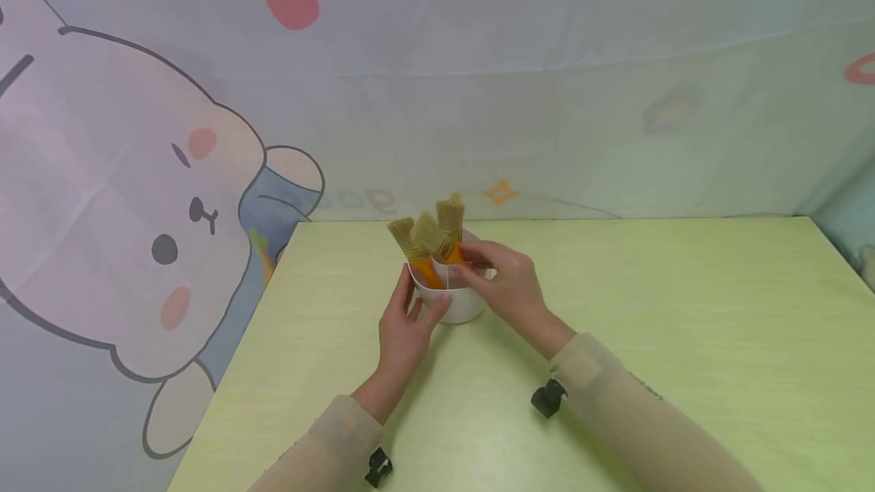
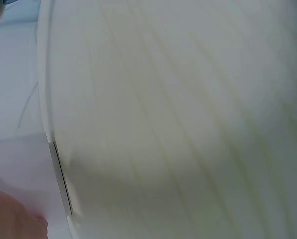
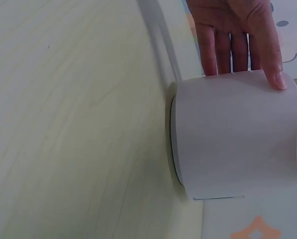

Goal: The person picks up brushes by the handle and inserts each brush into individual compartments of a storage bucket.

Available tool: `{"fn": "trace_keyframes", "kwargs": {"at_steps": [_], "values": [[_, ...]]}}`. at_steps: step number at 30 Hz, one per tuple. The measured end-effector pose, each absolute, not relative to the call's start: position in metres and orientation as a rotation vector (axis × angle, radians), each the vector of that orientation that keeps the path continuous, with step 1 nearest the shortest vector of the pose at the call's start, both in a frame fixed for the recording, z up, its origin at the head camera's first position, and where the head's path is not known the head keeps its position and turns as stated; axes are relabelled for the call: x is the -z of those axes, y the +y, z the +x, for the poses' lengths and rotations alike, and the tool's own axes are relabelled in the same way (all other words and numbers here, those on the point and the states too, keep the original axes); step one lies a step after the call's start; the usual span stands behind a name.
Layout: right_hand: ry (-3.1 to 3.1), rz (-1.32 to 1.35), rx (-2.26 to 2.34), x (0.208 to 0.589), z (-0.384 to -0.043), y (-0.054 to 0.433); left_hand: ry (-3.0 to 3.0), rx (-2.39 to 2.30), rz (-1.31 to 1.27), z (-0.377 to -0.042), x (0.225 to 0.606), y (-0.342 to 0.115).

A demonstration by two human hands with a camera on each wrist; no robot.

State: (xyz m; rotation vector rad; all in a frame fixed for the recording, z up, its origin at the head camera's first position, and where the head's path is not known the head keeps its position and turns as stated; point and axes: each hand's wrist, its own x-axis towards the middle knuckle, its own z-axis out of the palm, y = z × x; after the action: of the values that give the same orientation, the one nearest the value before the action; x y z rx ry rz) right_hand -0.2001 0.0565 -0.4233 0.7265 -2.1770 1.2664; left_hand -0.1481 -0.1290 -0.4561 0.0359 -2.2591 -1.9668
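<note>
A white divided holder (image 1: 465, 308) stands upright on the table, with paintbrushes in it. My left hand (image 1: 403, 332) grips the holder's left side, its thumb on the near wall; the right wrist view also shows this left hand (image 3: 238, 35) around the holder (image 3: 238, 134). At the rim, my right hand (image 1: 509, 283) pinches the orange handle of one bristle brush (image 1: 431, 234), which tilts left. Another orange-handled brush (image 1: 402, 237) leans in the left compartment. A third brush (image 1: 450, 212) rises at the back. The lower handles are hidden by the holder.
The pale yellow-green table (image 1: 649, 310) spreads on both sides of the holder. Behind it hangs a cloth (image 1: 478, 97) printed with a cartoon animal and a heart. Small black camera mounts (image 1: 549, 398) sit under both wrists.
</note>
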Motion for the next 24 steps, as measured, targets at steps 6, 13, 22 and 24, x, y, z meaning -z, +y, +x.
{"fn": "trace_keyframes", "kwargs": {"at_steps": [6,13,22,24], "values": [[-2.187,0.777,-1.133,0.423,-0.202,0.055,-2.256,1.969,0.035,-0.148,0.457,-0.129],[-2.196,0.779,-1.138,0.422,-0.202,0.065,-2.276,1.96,0.03,-0.147,0.456,-0.128],[-2.277,0.806,-1.06,0.415,-0.198,0.077,-2.3,1.956,0.05,-0.145,0.453,-0.131],[-2.29,0.803,-1.048,0.413,-0.198,0.079,-2.303,1.961,0.069,-0.143,0.452,-0.132]]}}
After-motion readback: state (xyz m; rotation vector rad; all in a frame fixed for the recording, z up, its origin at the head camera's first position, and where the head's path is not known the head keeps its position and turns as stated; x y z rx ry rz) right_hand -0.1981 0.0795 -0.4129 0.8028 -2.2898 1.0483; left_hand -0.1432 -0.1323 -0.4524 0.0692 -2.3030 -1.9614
